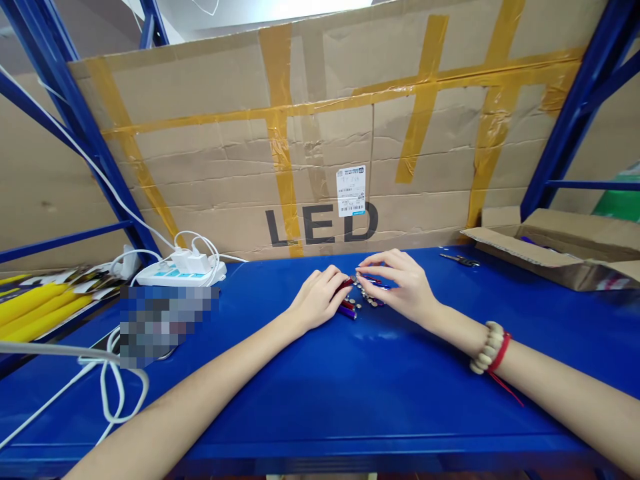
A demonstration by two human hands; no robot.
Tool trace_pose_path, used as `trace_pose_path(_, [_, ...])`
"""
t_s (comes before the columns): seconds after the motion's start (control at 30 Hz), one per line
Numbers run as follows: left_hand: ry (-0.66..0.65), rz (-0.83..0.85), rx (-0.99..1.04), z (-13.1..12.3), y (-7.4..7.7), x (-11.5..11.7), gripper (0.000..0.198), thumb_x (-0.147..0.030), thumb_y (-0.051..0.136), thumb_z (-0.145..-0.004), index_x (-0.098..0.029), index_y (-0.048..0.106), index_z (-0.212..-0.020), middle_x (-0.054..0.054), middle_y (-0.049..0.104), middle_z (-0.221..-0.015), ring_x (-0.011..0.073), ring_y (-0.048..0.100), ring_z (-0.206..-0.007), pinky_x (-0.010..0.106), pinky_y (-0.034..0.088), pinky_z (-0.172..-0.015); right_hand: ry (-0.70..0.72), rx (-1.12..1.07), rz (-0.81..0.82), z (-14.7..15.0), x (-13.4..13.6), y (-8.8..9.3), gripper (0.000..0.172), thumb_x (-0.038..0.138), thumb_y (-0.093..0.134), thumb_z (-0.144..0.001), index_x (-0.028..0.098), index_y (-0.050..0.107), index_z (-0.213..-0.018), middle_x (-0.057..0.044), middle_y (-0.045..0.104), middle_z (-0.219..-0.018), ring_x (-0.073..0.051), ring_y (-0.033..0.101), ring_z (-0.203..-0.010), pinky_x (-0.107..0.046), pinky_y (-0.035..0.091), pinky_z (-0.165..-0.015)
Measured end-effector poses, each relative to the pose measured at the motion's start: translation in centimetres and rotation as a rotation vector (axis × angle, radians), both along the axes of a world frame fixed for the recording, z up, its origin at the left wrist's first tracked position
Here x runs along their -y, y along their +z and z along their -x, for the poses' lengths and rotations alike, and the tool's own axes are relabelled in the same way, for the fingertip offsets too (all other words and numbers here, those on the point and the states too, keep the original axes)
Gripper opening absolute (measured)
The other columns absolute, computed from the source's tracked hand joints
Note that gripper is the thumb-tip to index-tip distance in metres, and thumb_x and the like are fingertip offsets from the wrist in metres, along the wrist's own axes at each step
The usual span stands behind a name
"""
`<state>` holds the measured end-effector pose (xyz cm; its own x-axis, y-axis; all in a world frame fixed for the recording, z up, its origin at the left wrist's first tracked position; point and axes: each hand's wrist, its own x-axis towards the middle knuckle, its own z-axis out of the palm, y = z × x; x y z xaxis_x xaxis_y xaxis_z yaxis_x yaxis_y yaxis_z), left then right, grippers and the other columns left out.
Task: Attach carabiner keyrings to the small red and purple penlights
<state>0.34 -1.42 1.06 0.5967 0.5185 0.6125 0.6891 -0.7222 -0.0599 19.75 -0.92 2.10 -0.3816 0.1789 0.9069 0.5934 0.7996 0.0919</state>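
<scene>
My left hand (pixel 319 298) is closed around a small red metal tube (pixel 347 283), its end pointing right. My right hand (pixel 406 285) meets that end with thumb and index finger pinched on what looks like a silver button cell; the fingers partly cover it. Below the hands, loose button cells (pixel 373 303) are scattered on the blue tabletop (pixel 320 387). Beside my left fingertips lies a purple tube (pixel 347 311), with another red tube just behind it. More slim tubes (pixel 371 280) lie behind the cells, partly hidden by my right hand.
A white power strip (pixel 150 273) with plugged chargers and looping white cables (pixel 113 387) is at the left, near a blurred-out object (pixel 163 323). Yellow-handled items (pixel 45 307) lie far left. Keys (pixel 463 260) and an open cardboard box (pixel 540 257) are right. Taped cardboard (pixel 225 180) stands behind.
</scene>
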Motion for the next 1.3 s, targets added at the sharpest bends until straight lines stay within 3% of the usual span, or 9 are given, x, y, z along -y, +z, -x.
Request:
trace_pose_path(0.43, [-0.003,0.026,-0.017,-0.02,0.11,0.05,0.023,-0.028,0.031,-0.095,-0.017,0.051,-0.095,0.004,0.059,-0.092,0.0149,0.054,-0.080,0.029,0.038,-0.072,0.127,0.111,-0.042,0.14,0.00,-0.25,0.010,0.015,0.056,-0.082,0.017,0.066,-0.085,-0.008,0.067,-0.094,-0.014,0.058,-0.072,-0.031,0.049,-0.066])
trace_pose_path(0.73, [-0.001,0.012,0.015,0.08,-0.08,-0.08,0.022,-0.025,0.030,-0.095,-0.016,0.050,-0.098,0.005,0.062,-0.094,0.0161,0.055,-0.081,0.029,0.039,-0.073,0.078,0.087,0.023,0.23,0.46,-0.13,0.013,0.029,0.060,-0.080,0.020,0.066,-0.087,-0.008,0.062,-0.093,-0.014,0.058,-0.073,-0.029,0.051,-0.063])
trace_pose_path(1.07, [-0.013,0.064,-0.037,0.14,-0.16,-0.21,0.021,-0.026,0.030,-0.095,-0.017,0.050,-0.099,0.004,0.063,-0.100,0.0166,0.056,-0.086,0.031,0.039,-0.077,0.025,0.144,0.075,0.30,0.47,-0.09,0.014,0.027,0.053,-0.085,0.020,0.065,-0.081,-0.009,0.062,-0.098,-0.015,0.059,-0.076,-0.029,0.051,-0.063])
trace_pose_path(1.3, [-0.001,0.073,-0.011,0.18,-0.06,-0.19,0.020,-0.025,0.031,-0.095,-0.017,0.049,-0.098,0.004,0.063,-0.095,0.0162,0.055,-0.083,0.029,0.040,-0.074,0.026,0.184,-0.017,0.31,0.56,0.15,0.013,0.025,0.054,-0.085,0.019,0.066,-0.085,-0.009,0.064,-0.098,-0.014,0.059,-0.073,-0.029,0.051,-0.062])
